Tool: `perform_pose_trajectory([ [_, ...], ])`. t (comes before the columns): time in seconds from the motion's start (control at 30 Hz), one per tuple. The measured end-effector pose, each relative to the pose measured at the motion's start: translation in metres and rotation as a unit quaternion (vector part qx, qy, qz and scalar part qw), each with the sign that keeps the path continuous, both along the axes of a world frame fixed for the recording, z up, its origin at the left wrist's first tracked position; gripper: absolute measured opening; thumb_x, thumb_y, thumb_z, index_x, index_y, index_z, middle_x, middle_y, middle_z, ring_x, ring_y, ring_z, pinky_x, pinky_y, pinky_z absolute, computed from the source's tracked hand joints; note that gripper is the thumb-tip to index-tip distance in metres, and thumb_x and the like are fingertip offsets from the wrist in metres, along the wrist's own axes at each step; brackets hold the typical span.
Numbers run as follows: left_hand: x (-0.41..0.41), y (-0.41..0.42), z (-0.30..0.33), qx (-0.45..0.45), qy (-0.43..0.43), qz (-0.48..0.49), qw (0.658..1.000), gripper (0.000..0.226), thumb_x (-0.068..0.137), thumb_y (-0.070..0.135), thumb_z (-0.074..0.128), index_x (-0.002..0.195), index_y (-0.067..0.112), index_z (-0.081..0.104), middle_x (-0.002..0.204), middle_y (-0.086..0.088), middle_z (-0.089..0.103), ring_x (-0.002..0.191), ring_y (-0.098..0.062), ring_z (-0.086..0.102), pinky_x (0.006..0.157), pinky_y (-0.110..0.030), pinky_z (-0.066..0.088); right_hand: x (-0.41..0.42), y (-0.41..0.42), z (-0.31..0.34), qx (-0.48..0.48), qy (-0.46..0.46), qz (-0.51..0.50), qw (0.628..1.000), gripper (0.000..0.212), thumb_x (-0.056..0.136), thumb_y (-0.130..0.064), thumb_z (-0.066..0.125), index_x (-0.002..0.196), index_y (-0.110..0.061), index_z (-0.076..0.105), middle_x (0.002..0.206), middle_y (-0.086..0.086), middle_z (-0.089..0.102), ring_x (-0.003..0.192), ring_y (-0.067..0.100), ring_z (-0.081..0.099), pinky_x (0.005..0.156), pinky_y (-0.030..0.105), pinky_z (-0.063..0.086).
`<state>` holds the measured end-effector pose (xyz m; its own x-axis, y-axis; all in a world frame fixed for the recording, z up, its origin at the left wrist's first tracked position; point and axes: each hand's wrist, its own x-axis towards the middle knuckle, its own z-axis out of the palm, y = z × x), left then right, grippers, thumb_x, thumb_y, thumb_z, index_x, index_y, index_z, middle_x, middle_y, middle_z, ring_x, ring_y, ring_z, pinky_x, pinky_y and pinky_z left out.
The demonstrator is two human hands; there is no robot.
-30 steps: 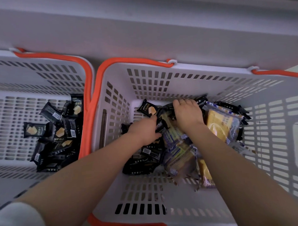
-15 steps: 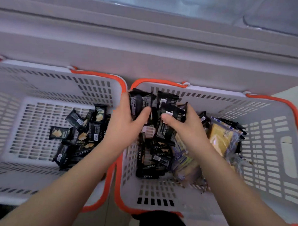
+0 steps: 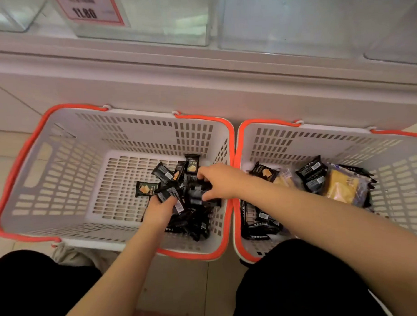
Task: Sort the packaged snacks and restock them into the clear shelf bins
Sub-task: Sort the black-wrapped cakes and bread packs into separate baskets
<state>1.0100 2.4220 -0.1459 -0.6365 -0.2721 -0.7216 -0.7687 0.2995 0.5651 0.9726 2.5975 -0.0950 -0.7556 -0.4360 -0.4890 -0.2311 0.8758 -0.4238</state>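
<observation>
Shelf bins (image 3: 150, 20) above; left basket (image 3: 61, 163) takes the black packs (image 3: 188, 205), right basket (image 3: 380, 175) keeps mixed yellow packs (image 3: 341, 188); left hand (image 3: 161, 210) and right hand (image 3: 219, 181) curl fingers on black packs over the pile, best released low, all together, none stray.

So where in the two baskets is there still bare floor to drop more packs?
The left basket is bare across its left half, from its left wall to the black snack packs. Its right side is crowded: both the left hand and right hand are there. The right basket shows little bare floor beyond the yellow packs.
</observation>
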Motion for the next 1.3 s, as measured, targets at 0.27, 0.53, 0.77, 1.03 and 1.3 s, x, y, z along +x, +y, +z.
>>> perform_pose_trajectory([
  [0.27, 0.017, 0.004, -0.008, -0.085, 0.055, -0.382, 0.918, 0.045, 0.091, 0.021, 0.054, 0.134, 0.013, 0.043, 0.125, -0.007, 0.058, 0.112, -0.022, 0.056, 0.091, -0.03, 0.043, 0.022, 0.065, 0.0, -0.044, 0.173, -0.13, 0.975, 0.019, 0.093, -0.022, 0.049, 0.107, -0.015, 0.06, 0.108, 0.001, 0.062, 0.099, 0.016, 0.056, 0.089, 0.033, 0.047],
  [0.53, 0.02, 0.084, 0.053, 0.019, 0.389, -0.494, 0.777, 0.023, 0.088, 0.001, 0.048, 0.106, 0.004, 0.063, 0.09, 0.0, 0.059, 0.081, -0.002, 0.05, 0.075, -0.012, 0.037, 0.092, 0.145, -0.075, 0.044, -0.007, -0.268, 0.962, 0.021, 0.09, -0.015, 0.054, 0.108, -0.008, 0.063, 0.112, 0.013, 0.063, 0.104, 0.028, 0.058, 0.088, 0.034, 0.045],
  [0.77, 0.019, 0.18, 0.02, -0.136, 0.218, -0.691, 0.675, 0.032, 0.092, 0.012, 0.042, 0.122, 0.003, 0.048, 0.118, -0.015, 0.051, 0.107, -0.032, 0.052, 0.084, -0.04, 0.043, 0.095, 0.15, -0.139, 0.111, -0.072, -0.119, 0.984, 0.041, 0.09, -0.016, 0.05, 0.129, -0.007, 0.042, 0.135, 0.014, 0.043, 0.122, 0.028, 0.046, 0.094, 0.035, 0.041],
  [1.03, 0.036, 0.225, -0.064, -0.234, -0.006, -0.786, 0.572, 0.039, 0.095, 0.011, 0.043, 0.133, 0.002, 0.039, 0.135, -0.018, 0.042, 0.122, -0.032, 0.044, 0.092, -0.039, 0.041, 0.069, 0.164, -0.186, 0.149, -0.027, 0.017, 0.988, 0.077, 0.086, -0.025, 0.06, 0.145, -0.009, 0.015, 0.148, 0.013, 0.023, 0.136, 0.031, 0.026, 0.108, 0.039, 0.03],
  [1.3, 0.05, 0.22, -0.104, -0.223, -0.064, -0.762, 0.605, 0.039, 0.096, 0.011, 0.034, 0.134, 0.001, 0.035, 0.138, -0.018, 0.04, 0.126, -0.031, 0.039, 0.094, -0.041, 0.04, 0.067, 0.164, -0.198, 0.187, 0.051, 0.07, 0.978, 0.09, 0.081, -0.037, 0.062, 0.145, -0.002, 0.011, 0.142, 0.016, 0.027, 0.128, 0.031, 0.033, 0.105, 0.038, 0.03],
])
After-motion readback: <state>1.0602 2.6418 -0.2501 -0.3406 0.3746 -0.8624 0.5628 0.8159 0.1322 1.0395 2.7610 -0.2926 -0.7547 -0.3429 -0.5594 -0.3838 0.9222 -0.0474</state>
